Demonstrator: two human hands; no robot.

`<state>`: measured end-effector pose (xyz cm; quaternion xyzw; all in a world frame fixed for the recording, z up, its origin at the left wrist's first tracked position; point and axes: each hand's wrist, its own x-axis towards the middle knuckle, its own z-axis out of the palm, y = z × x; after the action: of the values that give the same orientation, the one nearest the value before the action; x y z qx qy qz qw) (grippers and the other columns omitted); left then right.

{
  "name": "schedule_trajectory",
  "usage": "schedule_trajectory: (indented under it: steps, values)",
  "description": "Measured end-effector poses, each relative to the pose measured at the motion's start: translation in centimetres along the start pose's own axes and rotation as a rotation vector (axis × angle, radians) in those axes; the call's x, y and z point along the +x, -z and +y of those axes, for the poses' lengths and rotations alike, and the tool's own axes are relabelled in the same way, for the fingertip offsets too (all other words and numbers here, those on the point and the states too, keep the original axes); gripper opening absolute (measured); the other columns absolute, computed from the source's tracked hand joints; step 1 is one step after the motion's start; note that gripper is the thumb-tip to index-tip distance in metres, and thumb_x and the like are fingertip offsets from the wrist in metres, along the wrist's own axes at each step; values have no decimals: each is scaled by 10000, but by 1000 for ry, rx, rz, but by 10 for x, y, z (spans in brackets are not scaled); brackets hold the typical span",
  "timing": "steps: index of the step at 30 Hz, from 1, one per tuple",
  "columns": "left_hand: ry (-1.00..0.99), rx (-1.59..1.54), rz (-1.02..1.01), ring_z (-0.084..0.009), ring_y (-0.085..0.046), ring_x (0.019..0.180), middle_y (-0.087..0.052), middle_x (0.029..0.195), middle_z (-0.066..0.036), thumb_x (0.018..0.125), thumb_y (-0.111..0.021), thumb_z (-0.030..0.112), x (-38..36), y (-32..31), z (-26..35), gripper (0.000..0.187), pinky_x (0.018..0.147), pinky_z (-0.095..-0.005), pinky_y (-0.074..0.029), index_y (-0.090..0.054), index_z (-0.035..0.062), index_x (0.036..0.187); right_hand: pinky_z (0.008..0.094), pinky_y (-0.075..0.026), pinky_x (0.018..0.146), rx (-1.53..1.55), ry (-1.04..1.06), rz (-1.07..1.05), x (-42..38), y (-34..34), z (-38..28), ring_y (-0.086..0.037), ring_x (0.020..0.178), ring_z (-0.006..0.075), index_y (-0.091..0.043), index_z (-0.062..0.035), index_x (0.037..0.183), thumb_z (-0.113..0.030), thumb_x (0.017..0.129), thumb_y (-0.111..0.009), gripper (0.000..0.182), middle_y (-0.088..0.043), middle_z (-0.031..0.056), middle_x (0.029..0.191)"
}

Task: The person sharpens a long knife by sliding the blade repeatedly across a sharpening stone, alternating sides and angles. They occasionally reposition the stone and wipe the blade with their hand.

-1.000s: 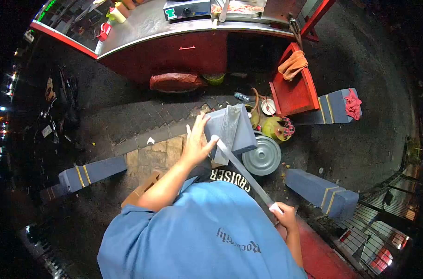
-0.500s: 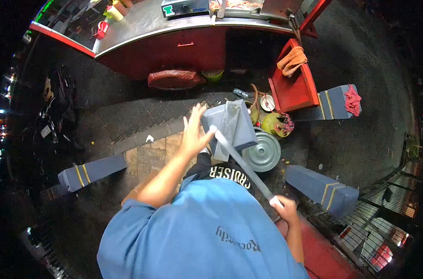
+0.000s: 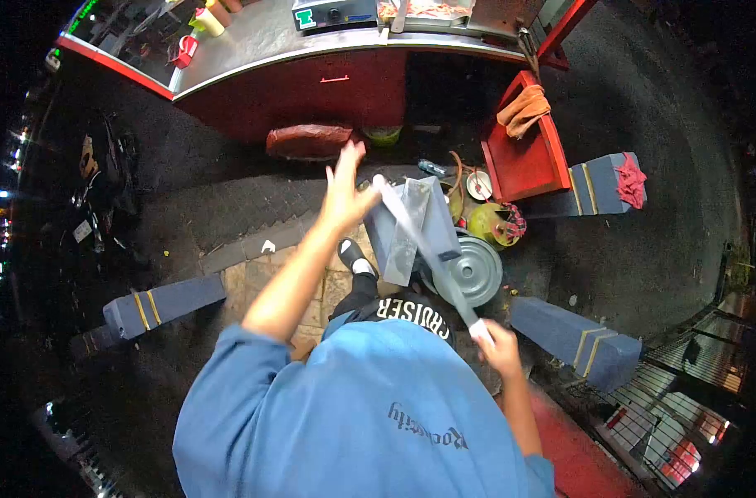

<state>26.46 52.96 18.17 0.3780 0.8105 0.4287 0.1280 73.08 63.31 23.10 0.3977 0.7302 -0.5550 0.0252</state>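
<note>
A long pale strip or tube (image 3: pixel 434 264) with white ends runs diagonally in front of me, blurred by motion. Its lower right end is held in my right hand (image 3: pixel 500 351), whose fingers are closed on it. The upper end lies just right of my left hand (image 3: pixel 344 192), whose fingers are spread and hold nothing. Below the strip stands a grey block (image 3: pixel 378 230) with a flat grey metallic piece (image 3: pixel 409 224) lying across its top. A round grey lid (image 3: pixel 477 270) is partly behind the strip, right of the block.
A red food stall (image 3: pixel 253 100) with a metal counter spans the top. Right of the block are a yellow-green bucket (image 3: pixel 483 222) and a red chair-like stand (image 3: pixel 523 162) with an orange cloth. Grey striped blocks stand at left (image 3: pixel 166 305) and right (image 3: pixel 573 336).
My left hand has moved slightly up and away from the strip's end. My right hand has moved up and left with the strip. A shoe now shows below my left hand.
</note>
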Motion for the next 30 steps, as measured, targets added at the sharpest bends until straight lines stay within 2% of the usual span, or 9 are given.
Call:
schedule_trajectory:
  steps: [5, 6, 7, 11, 17, 21, 24, 28, 30]
  values:
    - [71, -37, -153, -382, -168, 1583, -241, 1691, -203, 837, -794, 360, -79, 7, 29, 887, 1199, -716, -50, -363, 155, 1585, 329, -569, 734, -104, -15, -48, -57, 31, 29, -723, 788, 157, -749, -29, 1114, -97, 851, -772, 273, -764, 119, 926]
    - [52, 5, -96, -380, -182, 1579, -246, 1688, -201, 839, -795, 385, -58, 6, 19, 889, 1200, -716, -58, -365, 154, 1582, 349, -573, 805, -183, 161, 5, -34, 22, 35, -754, 883, 216, -742, -31, 1129, -97, 846, -763, 292, -767, 153, 976]
    - [33, 48, -38, -377, -196, 1576, -251, 1686, -199, 840, -795, 409, -23, 6, 6, 891, 1201, -716, -65, -368, 152, 1579, 371, -575, 815, -131, -12, -24, -7, 11, 7, -764, 913, 266, -729, -29, 1148, -111, 851, -760, 310, -765, 170, 1004]
    - [77, 203, 260, -378, -210, 1569, -268, 1678, -194, 847, -774, 469, 98, 25, -13, 919, 1204, -714, -103, -341, 146, 1589, 410, -554, 779, -92, 164, 176, 85, -44, -63, -729, 924, 380, -702, -25, 1152, -149, 916, -727, 267, -731, 214, 1023]
    - [23, 71, 19, -328, -227, 1573, -269, 1693, -141, 861, -774, 401, -7, 2, -5, 908, 1219, -687, -27, -318, 160, 1609, 312, -522, 564, 63, -52, 9, 0, -1, -16, -627, 586, 93, -729, -25, 1155, -144, 895, -767, 289, -717, 96, 786]
    - [54, -23, -128, -373, -192, 1579, -290, 1679, -178, 848, -765, 308, -92, 8, 42, 838, 1215, -689, -21, -381, 146, 1574, 301, -544, 613, -139, 13, -62, -51, 34, 14, -666, 641, 109, -755, -24, 1112, -118, 871, -775, 260, -753, 96, 864]
    - [28, 35, -23, -369, -188, 1580, -274, 1687, -173, 850, -775, 408, -25, 4, -1, 868, 1205, -707, -30, -379, 143, 1576, 362, -573, 841, -111, -35, -10, -6, 10, 7, -761, 947, 240, -730, -22, 1162, -139, 854, -779, 333, -767, 157, 1025]
    - [94, 208, 238, -375, -200, 1573, -269, 1681, -188, 850, -767, 517, 96, 29, -20, 949, 1216, -694, -97, -321, 142, 1599, 321, -486, 533, -27, 184, 155, 89, -46, -62, -601, 527, 154, -702, -36, 1185, -153, 923, -742, 289, -688, 102, 754]
    - [101, 259, 209, -376, -194, 1574, -258, 1686, -182, 847, -772, 529, 101, 35, -16, 978, 1222, -685, -86, -296, 142, 1608, 315, -487, 533, -4, 149, 153, 78, -43, -68, -602, 534, 138, -703, -37, 1190, -144, 920, -745, 294, -694, 93, 761]
